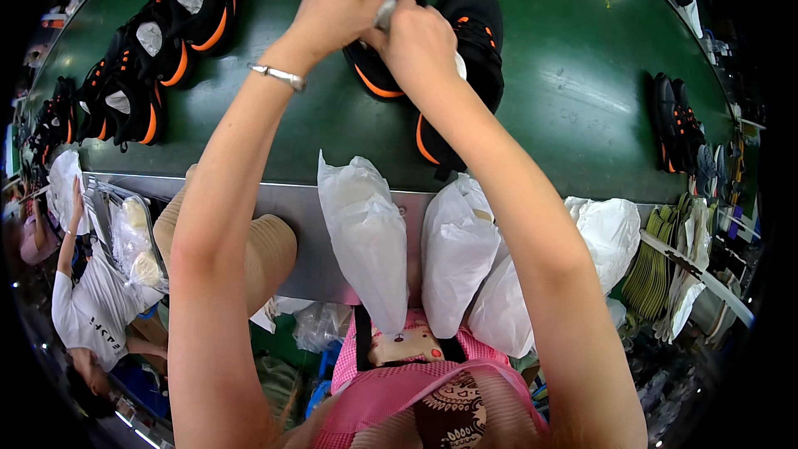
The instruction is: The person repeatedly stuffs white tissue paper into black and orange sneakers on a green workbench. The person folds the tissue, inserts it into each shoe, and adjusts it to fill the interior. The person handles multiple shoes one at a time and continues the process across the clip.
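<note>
Both my hands meet over a black sneaker point(366, 66) with orange trim, which lies on the green work surface point(565, 17). Fingers closed, my left hand point(341, 12) and my right hand point(416, 40) grip a small pale wad point(386, 13) at the shoe's opening. Part of the wad and most of that opening are hidden behind my fingers. Just to the right lies a matching sneaker point(472, 12), its heel toward me and something white point(460, 65) in its opening. My right wrist passes over part of it.
Along the left stand several black-and-orange sneakers point(208, 21) with white stuffing. Another pair point(675, 120) sits far right. Several white paper-wrapped shapes point(366, 224) line the near metal edge point(299, 199). A beige ribbed roll point(270, 266) and a person in white point(108, 291) are at left.
</note>
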{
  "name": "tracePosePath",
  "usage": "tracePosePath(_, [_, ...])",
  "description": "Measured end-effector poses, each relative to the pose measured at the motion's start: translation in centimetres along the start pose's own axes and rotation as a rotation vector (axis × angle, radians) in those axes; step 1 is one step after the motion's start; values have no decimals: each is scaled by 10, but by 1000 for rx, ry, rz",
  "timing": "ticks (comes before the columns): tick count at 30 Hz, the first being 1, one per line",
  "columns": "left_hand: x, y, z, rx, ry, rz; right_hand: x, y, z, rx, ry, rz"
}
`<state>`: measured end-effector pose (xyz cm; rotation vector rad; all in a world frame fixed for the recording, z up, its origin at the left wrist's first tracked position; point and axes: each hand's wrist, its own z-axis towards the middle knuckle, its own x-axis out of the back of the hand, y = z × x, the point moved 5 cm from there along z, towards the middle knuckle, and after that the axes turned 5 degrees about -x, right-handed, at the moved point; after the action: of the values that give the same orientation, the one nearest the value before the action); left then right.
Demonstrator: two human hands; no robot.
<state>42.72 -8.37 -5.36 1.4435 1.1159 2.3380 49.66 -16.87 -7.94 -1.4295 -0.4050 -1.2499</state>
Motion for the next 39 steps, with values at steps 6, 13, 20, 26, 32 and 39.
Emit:
tracePosePath(6, [-36,28,7,-148,-136,21,68,27,-45,-59,-177,75])
tracePosePath(13, [-21,36,-3,167,-180,105,63,42,-22,-124,-174,-19])
tracePosePath(20, [-57,-11,-11,401,-339,206,26,65,2,-241,-433,-66])
tracePosePath(26, [-67,-9,-18,317,-268,365,7,72,-3,-278,-415,-54])
tracePosePath(32, [-46,-1,-32,283,-17,363,25,64,-12,-231,-226,102])
tracePosePath(39, [-56,67,-60,371,-266,409,59,50,-68,319,55,75])
